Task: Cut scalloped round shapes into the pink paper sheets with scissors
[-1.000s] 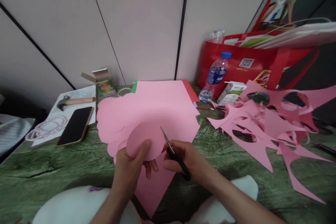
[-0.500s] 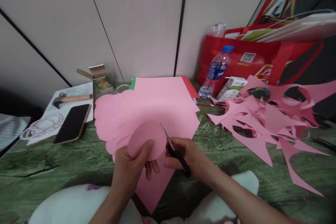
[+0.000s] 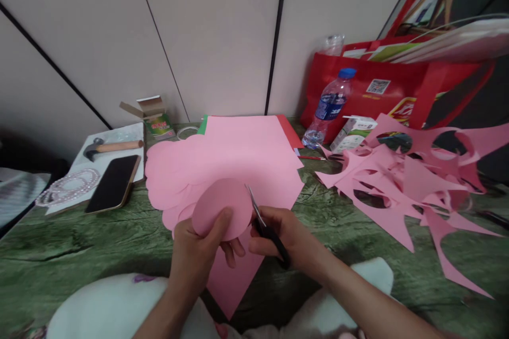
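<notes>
My left hand point(image 3: 202, 246) pinches a round pink paper disc point(image 3: 225, 204) between thumb and fingers, thumb on top. In my right hand point(image 3: 280, 230) are scissors point(image 3: 272, 238) with black handles, their blades pointing up and away along the disc's right edge. Whether the blades touch the paper I cannot tell. Beneath both hands lie pink paper sheets point(image 3: 246, 140), with cut pink rounds point(image 3: 169, 164) overlapping at their left side. A pointed pink piece point(image 3: 233, 288) sticks out below toward my lap.
Pink paper offcuts point(image 3: 397, 190) are heaped at the right. Behind them stand a plastic bottle point(image 3: 328, 108), a small carton point(image 3: 352, 135) and a red bag point(image 3: 358, 77). At the left lie a hammer point(image 3: 115, 146), a phone point(image 3: 113, 184), beads point(image 3: 67, 188) and an opened box point(image 3: 159, 124).
The whole view has shifted slightly. My left hand has turned the paper disc a little, while the scissors stay at its right edge.
</notes>
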`<action>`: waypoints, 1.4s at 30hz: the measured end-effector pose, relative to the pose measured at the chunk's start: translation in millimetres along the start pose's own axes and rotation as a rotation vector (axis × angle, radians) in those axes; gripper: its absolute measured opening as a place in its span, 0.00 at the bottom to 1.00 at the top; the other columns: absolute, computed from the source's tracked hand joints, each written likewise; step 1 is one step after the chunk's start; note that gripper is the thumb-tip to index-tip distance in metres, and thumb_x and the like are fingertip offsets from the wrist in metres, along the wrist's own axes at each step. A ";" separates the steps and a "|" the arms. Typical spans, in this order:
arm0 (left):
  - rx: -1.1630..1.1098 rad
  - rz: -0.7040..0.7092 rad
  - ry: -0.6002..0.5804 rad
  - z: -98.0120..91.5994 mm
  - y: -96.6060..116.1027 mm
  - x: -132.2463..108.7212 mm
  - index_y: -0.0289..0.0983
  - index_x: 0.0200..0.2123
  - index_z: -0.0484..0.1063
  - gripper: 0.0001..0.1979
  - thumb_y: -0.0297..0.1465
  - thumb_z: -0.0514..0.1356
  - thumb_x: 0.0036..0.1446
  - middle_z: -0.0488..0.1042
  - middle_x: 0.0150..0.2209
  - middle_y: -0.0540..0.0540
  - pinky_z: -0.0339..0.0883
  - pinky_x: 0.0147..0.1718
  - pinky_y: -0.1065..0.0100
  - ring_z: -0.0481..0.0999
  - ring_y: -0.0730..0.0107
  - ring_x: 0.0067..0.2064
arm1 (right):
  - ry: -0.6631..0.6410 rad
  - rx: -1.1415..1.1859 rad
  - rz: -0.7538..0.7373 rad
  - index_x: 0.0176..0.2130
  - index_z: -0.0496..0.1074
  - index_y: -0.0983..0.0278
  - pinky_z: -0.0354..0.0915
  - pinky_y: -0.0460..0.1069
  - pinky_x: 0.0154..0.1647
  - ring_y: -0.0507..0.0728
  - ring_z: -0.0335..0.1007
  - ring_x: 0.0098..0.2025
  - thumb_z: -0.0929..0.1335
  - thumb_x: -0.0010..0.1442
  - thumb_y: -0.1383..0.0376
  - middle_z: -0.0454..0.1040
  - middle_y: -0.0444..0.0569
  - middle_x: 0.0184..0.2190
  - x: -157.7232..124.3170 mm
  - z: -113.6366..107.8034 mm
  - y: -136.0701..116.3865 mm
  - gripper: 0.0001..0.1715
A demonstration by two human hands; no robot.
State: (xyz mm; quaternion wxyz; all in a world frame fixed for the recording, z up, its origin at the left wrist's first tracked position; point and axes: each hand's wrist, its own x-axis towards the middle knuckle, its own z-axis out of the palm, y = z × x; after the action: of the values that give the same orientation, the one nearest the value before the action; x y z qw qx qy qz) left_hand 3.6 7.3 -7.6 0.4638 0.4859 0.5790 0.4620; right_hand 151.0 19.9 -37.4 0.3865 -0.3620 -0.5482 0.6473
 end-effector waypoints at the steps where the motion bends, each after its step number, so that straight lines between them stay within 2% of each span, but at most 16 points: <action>1: 0.001 -0.002 -0.003 0.2 0.3 -0.3 0.35 0.08 0.65 0.23 0.35 0.57 0.52 0.67 0.09 0.47 0.58 0.11 0.72 0.62 0.74 0.10 | 0.001 0.000 -0.003 0.27 0.65 0.64 0.51 0.44 0.20 0.48 0.52 0.22 0.73 0.43 0.51 0.59 0.39 0.19 0.1 0.1 -0.2 0.22; 7: 0.002 -0.003 -0.027 0.6 2.9 -1.5 0.35 0.08 0.65 0.22 0.37 0.59 0.49 0.67 0.09 0.47 0.58 0.11 0.72 0.62 0.74 0.10 | -0.020 -0.008 -0.015 0.26 0.64 0.63 0.51 0.45 0.21 0.48 0.50 0.22 0.73 0.43 0.50 0.58 0.38 0.19 0.6 0.0 -1.0 0.23; 16: -0.030 -0.029 -0.031 0.1 0.7 -1.3 0.33 0.11 0.69 0.20 0.36 0.58 0.51 0.67 0.09 0.48 0.56 0.10 0.72 0.62 0.75 0.10 | -0.031 -0.038 -0.024 0.25 0.62 0.64 0.50 0.45 0.20 0.48 0.50 0.21 0.71 0.45 0.49 0.57 0.39 0.18 -0.4 0.6 -4.2 0.23; 23: -0.004 -0.016 -0.037 -0.7 0.6 -1.1 0.34 0.10 0.66 0.20 0.35 0.58 0.51 0.67 0.09 0.48 0.54 0.11 0.74 0.61 0.77 0.09 | -0.025 -0.034 -0.010 0.25 0.63 0.64 0.52 0.45 0.21 0.49 0.52 0.22 0.71 0.45 0.49 0.59 0.40 0.19 -1.4 0.6 -2.6 0.23; 33: 0.011 -0.010 -0.016 -2.0 -1.2 -0.3 0.34 0.09 0.64 0.21 0.34 0.57 0.51 0.66 0.08 0.49 0.51 0.10 0.74 0.60 0.78 0.09 | -0.010 0.014 0.071 0.25 0.64 0.66 0.54 0.45 0.21 0.48 0.55 0.21 0.74 0.42 0.52 0.61 0.39 0.18 -1.2 2.1 -2.7 0.23; 37: -0.002 -0.006 -0.071 -6.4 -6.4 4.3 0.34 0.09 0.65 0.19 0.32 0.59 0.49 0.67 0.09 0.49 0.54 0.10 0.74 0.62 0.76 0.10 | 0.014 0.010 0.101 0.25 0.65 0.66 0.56 0.45 0.21 0.48 0.56 0.20 0.74 0.42 0.53 0.63 0.39 0.17 -1.6 2.5 -2.4 0.22; 42: 0.008 0.023 -0.026 -9.0 -9.4 7.8 0.34 0.09 0.66 0.19 0.31 0.59 0.49 0.67 0.09 0.50 0.54 0.11 0.75 0.62 0.78 0.10 | 0.026 -0.007 0.129 0.24 0.65 0.66 0.56 0.45 0.20 0.48 0.57 0.19 0.74 0.41 0.53 0.63 0.40 0.15 -1.2 3.5 -4.9 0.22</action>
State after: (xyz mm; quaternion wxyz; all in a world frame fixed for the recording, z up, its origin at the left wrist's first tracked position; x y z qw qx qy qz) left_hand -7.3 13.4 -16.2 0.4641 0.5002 0.5691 0.4589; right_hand 148.9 17.8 -31.9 0.3500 -0.4064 -0.5210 0.6640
